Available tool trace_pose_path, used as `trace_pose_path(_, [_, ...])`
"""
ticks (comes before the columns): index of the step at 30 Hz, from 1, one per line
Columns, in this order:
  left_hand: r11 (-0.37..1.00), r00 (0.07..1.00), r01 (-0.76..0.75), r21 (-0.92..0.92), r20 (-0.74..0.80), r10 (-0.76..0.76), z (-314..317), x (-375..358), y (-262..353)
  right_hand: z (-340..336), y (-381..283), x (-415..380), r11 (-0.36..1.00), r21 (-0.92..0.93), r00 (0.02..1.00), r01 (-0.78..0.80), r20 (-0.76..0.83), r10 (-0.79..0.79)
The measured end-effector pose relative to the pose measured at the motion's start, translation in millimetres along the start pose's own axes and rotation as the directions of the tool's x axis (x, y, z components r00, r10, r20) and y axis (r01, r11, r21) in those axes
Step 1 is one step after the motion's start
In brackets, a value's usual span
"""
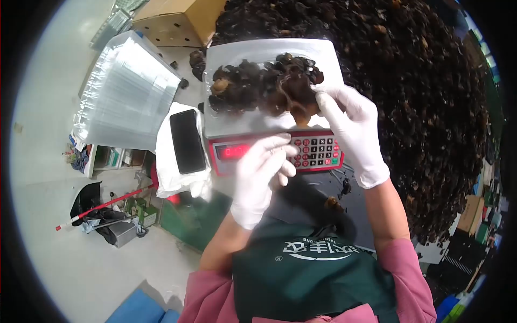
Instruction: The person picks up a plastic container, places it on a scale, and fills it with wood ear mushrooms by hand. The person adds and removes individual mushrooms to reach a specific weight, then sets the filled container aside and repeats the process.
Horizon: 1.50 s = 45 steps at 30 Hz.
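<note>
Clumps of dark brown wood ear mushrooms (242, 86) lie in two heaps on the silver platform (231, 125) of a red digital scale. My right hand (350, 118), in a white glove, pinches a wood ear mushroom (299, 91) at the right heap's edge with thumb and fingers. In front of the scale, my left hand (261, 175), also white-gloved, hovers with loosely bent fingers apart and nothing visible in them. It partly covers the scale's front between the red lit display (232, 151) and the keypad (318, 151).
A big mound of wood ear mushrooms (409, 97) spreads behind and to the right. Left of the scale, a black phone (187, 141) rests on a white cloth (168, 180). Stacked clear plastic trays (126, 91) and a cardboard box (177, 19) stand farther back.
</note>
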<state>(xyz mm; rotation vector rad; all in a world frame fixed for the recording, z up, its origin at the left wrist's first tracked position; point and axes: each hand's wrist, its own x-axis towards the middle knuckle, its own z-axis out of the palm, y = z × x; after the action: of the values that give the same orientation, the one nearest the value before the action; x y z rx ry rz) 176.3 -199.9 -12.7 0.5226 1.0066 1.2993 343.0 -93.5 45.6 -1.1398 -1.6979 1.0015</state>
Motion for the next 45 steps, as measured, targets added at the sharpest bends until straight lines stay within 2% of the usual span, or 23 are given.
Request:
trace_pose_path(2, [0.998, 0.999, 0.045, -0.049, 0.010, -0.045, -12.0, -3.0, -10.2, 19.5, 5.2, 25.2, 0.998, 0.054, 0.998, 0.010, -0.057, -0.007])
trace_pose_path(4, [0.996, 0.996, 0.089, -0.013, 0.013, -0.089, -18.6, -9.1, -16.3, 36.6, 8.7, 44.9, 0.998, -0.039, 0.997, 0.052, -0.049, -0.054])
trace_pose_path(6, [0.989, 0.989, 0.146, 0.030, -0.014, -0.146, -20.6, -16.7, -19.1, 49.2, 22.4, 61.1, 0.816, -0.475, 0.939, 0.331, 0.081, -0.334])
trace_pose_path(7, [0.985, 0.985, 0.175, -0.007, -0.010, -0.175, -24.1, -19.9, -24.1, 50.5, 18.3, 57.6, 0.758, -0.581, 0.953, 0.297, 0.133, -0.271])
trace_pose_path(10, [0.981, 0.981, 0.194, -0.028, -0.013, -0.194, -32.3, -32.4, -29.8, 45.5, 8.8, 53.0, 0.710, -0.597, 0.907, 0.372, 0.073, -0.414])
trace_pose_path(11, [0.979, 0.980, 0.199, -0.030, 0.003, -0.199, -37.9, -35.8, -33.3, 37.6, 2.3, 48.8, 0.824, -0.535, 0.977, 0.188, 0.020, -0.210])
trace_pose_path(12, [0.981, 0.981, 0.192, 0.008, 0.000, -0.192, -41.4, -38.5, -34.8, 27.4, 8.4, 46.9, 0.831, -0.509, 0.963, 0.224, -0.015, -0.268])
trace_pose_path(16, [0.978, 0.991, 0.120, 0.171, 0.035, -0.127, -50.0, -48.5, -51.3, -17.8, 32.2, 25.4, 0.914, -0.404, 0.998, -0.032, -0.060, 0.008])
trace_pose_path(17, [0.970, 0.996, 0.057, 0.237, 0.053, -0.071, -49.8, -50.2, -59.9, -24.5, 38.2, 14.9, 0.936, -0.339, 0.995, -0.095, -0.066, 0.077])
trace_pose_path(18, [0.952, 0.997, -0.010, 0.305, 0.079, -0.015, -47.9, -50.5, -70.2, -31.1, 47.7, 5.7, 0.926, -0.377, 0.998, -0.032, -0.065, 0.008])
trace_pose_path(20, [0.852, 0.976, -0.216, 0.477, 0.139, 0.170, -42.2, -47.7, -91.6, -40.2, 61.2, -15.7, 0.927, -0.346, 0.989, -0.144, -0.066, 0.129])
trace_pose_path(23, [0.801, 0.963, -0.263, 0.539, 0.196, 0.184, -31.1, -43.1, -115.6, -47.7, 63.8, -41.7, 0.934, -0.256, 0.969, -0.248, -0.069, 0.238])
trace_pose_path(26, [0.528, 0.814, -0.577, 0.623, 0.385, 0.435, -28.4, -37.2, -131.1, -59.1, 72.9, -59.4, 0.929, -0.200, 0.950, -0.310, -0.106, 0.295])
trace_pose_path(30, [0.292, 0.688, -0.695, 0.657, 0.490, 0.534, -28.0, -43.7, -125.6, -66.9, 77.3, -72.3, 0.919, -0.201, 0.938, -0.339, -0.141, 0.316])
trace_pose_path(33, [0.157, 0.622, -0.707, 0.690, 0.501, 0.602, -26.7, -46.8, -97.6, -67.1, 67.0, -72.3, 0.924, -0.169, 0.937, -0.342, -0.140, 0.321])
trace_pose_path(35, [0.016, 0.526, -0.721, 0.693, 0.532, 0.664, -27.4, -30.4, -55.6, -66.3, 70.0, -63.9, 0.956, -0.166, 0.967, -0.241, -0.125, 0.222])
trace_pose_path(36, [0.012, 0.532, -0.724, 0.690, 0.547, 0.647, -27.9, -18.6, -25.2, -62.6, 66.0, -59.4, 0.967, -0.186, 0.982, -0.172, -0.112, 0.153])
trace_pose_path(37, [-0.083, 0.486, -0.666, 0.741, 0.516, 0.705, -32.7, -6.9, -12.7, -61.1, 67.8, -52.1, 0.954, -0.217, 0.977, -0.205, -0.110, 0.185])
trace_pose_path(39, [-0.107, 0.453, -0.664, 0.740, 0.512, 0.729, -36.3, 22.6, 25.8, -50.7, 58.5, -33.8, 0.972, -0.208, 0.990, -0.112, -0.106, 0.091])
trace_pose_path(40, [-0.210, 0.445, -0.617, 0.759, 0.556, 0.702, -28.6, 32.2, 48.2, -47.4, 57.8, -24.0, 0.965, -0.258, 0.995, -0.052, -0.100, 0.027])
trace_pose_path(42, [-0.255, 0.457, -0.628, 0.735, 0.614, 0.643, -23.1, 60.6, 70.2, -36.4, 54.1, -4.3, 0.956, -0.280, 0.987, 0.090, -0.104, -0.124])
trace_pose_path(44, [-0.391, 0.518, -0.545, 0.742, 0.664, 0.539, -16.9, 81.9, 77.8, -23.5, 39.7, 12.3, 0.965, -0.261, 0.993, 0.040, -0.097, -0.067])
trace_pose_path(45, [-0.438, 0.488, -0.570, 0.695, 0.715, 0.501, -31.6, 97.2, 65.5, -15.7, 39.7, 17.9, 0.958, -0.282, 0.991, 0.060, -0.101, -0.092])
